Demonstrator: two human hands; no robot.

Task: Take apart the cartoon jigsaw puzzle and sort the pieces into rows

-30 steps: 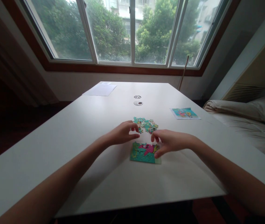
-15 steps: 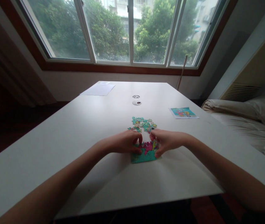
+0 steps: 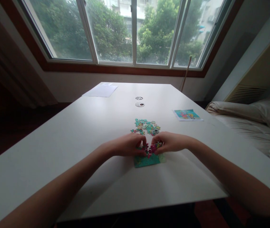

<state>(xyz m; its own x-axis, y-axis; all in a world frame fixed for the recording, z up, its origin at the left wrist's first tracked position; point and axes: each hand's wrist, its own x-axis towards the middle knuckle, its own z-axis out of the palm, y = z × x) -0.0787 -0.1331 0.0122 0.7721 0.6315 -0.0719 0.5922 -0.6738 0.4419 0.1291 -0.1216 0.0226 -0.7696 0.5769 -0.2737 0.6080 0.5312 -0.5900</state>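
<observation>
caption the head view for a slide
Left hand and right hand pinch pink pieces at a teal puzzle, loose pieces beyond.

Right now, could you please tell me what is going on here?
A person's left hand and right hand are at a jigsaw puzzle on a white table. The right pinches a pink-and-yellow section; the left pinches pink pieces, with a gap between. Loose pieces lie beyond, a printed sheet to the right.

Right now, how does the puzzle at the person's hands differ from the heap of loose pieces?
The puzzle has a joined lower part with a straight edge; the heap is a ragged scatter. The puzzle lies nearer the person, the heap farther off. The left hand and right hand pinch the puzzle, not the heap. Both show teal.
</observation>
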